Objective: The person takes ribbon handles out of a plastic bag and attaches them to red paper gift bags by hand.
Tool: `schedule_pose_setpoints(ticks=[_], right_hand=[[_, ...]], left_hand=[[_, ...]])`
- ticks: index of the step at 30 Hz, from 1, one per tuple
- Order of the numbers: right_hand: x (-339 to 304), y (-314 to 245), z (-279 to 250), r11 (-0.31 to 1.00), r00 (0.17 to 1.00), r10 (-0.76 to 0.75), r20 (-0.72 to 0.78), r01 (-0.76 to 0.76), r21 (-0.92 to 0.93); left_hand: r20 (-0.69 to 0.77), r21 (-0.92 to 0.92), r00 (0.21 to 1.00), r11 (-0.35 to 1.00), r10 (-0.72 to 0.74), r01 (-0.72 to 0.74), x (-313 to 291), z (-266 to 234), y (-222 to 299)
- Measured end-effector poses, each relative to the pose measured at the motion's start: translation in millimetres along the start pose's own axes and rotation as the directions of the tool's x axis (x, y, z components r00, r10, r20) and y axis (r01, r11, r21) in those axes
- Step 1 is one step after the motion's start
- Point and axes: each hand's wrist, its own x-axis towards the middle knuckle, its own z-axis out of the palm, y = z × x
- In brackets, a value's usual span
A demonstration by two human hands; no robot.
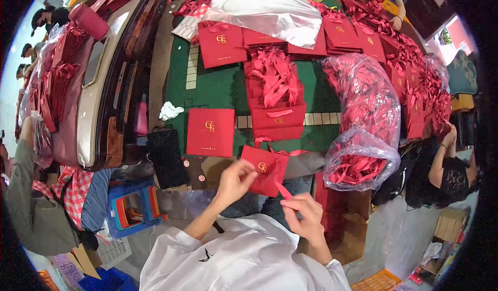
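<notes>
A small red gift bag (267,183) with a gold emblem lies tilted at the near edge of the green table. My left hand (234,181) is closed at its left side, fingers curled over the edge. Between the thumb and fingers of my right hand (305,214) is the end of a red ribbon (283,190), which runs up to the bag's right side. Just beyond lies a flat red bag (210,133) with the same kind of emblem. To its right, overlapping red bags (277,121) carry a heap of loose red ribbons (275,81).
A clear plastic sack (365,99) full of red ribboned bags stands on the right. White sheeting (264,8) covers the far part of the table. Crumpled tissue (170,111) lies at left, above a black pouch (167,158). Other people work on both sides.
</notes>
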Motion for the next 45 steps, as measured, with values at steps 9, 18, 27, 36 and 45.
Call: schedule_pose_setpoints(ticks=[9,18,27,36,45], right_hand=[[16,56,77,0.936,0.936,0.351,0.023,-0.35,-0.026],[26,87,109,0.889,0.887,0.45,-0.103,-0.456,-0.042],[35,78,119,0.904,0.909,0.409,-0.077,-0.415,-0.105],[16,97,122,0.953,0.958,0.283,-0.037,-0.285,-0.103],[18,66,108,0.98,0.983,0.184,-0.008,-0.184,-0.077]], left_hand=[[0.002,0.365,0.999,0.93,-0.046,0.042,39,-2,-5],[0.071,0.427,0.997,0.904,-0.016,-0.016,44,2,-11],[0.19,0.538,0.977,0.822,0.1,-0.189,42,-8,-13],[0.265,0.461,0.964,0.873,0.036,-0.159,40,4,-20],[0.138,0.24,0.986,0.969,-0.089,0.054,36,12,-37]])
